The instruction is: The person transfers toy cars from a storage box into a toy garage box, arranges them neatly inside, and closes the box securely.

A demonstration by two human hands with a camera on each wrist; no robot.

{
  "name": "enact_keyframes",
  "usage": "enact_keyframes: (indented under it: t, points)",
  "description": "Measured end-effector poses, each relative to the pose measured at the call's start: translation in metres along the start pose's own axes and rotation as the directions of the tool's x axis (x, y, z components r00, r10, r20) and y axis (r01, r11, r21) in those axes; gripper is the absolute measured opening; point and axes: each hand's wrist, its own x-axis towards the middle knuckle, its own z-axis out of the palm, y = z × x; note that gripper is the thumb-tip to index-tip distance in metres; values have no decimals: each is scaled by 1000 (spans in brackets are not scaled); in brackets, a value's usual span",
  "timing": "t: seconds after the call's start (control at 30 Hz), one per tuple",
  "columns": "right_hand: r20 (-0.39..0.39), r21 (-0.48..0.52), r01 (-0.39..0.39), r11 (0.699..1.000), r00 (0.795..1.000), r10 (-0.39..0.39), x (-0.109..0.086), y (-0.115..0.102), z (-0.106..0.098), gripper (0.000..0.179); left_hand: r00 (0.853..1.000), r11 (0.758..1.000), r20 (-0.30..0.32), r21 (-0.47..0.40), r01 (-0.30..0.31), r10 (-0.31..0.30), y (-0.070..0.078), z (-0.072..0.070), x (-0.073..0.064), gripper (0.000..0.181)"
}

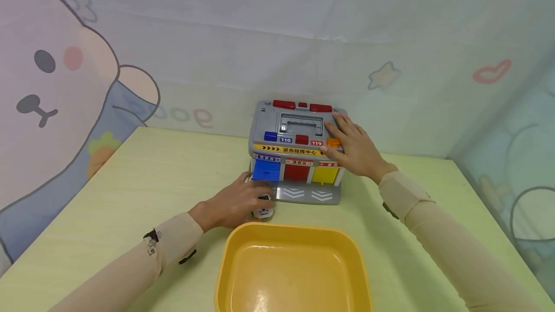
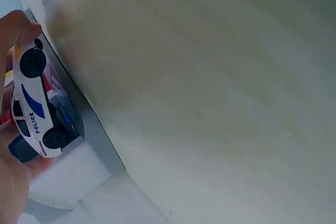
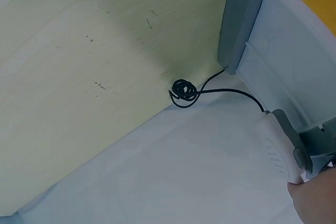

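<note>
A grey toy emergency station (image 1: 299,129) with blue, red and yellow doors stands on the table. My left hand (image 1: 238,201) grips a white toy police car (image 2: 34,103) by its two ends, just in front of the station's blue door (image 1: 266,171). That door appears tilted outward, while the red door (image 1: 297,173) and yellow door (image 1: 324,175) hang down. My right hand (image 1: 357,150) rests on the right part of the station's roof, fingers spread. Part of the car is hidden behind my left fingers in the head view.
A yellow tray (image 1: 295,268) lies nearest me, in front of the station. Seen from the right wrist, a white handset-like piece (image 3: 281,148) sits at the station's side, with a coiled black cord (image 3: 184,90). A printed cloth (image 1: 260,37) hangs behind the table.
</note>
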Motion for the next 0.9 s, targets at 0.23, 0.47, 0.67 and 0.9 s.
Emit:
enact_keyframes:
  t: [0.23,0.47,0.67,0.9]
  points:
    - [-10,2,12,1000,1000,-12,1,1,-1,79,998,997,-11,51,-62,62,-3,0,11,39]
    - [-12,-6,11,1000,1000,-11,1,2,-1,79,997,995,28,71,-70,68,-6,-1,22,39]
    - [-7,5,1,1000,1000,-1,-1,1,-4,79,997,995,39,68,-70,68,-5,-5,28,37]
    - [-19,6,3,1000,1000,-2,-2,3,-4,79,992,1000,124,-1,0,1,-6,-4,35,39]
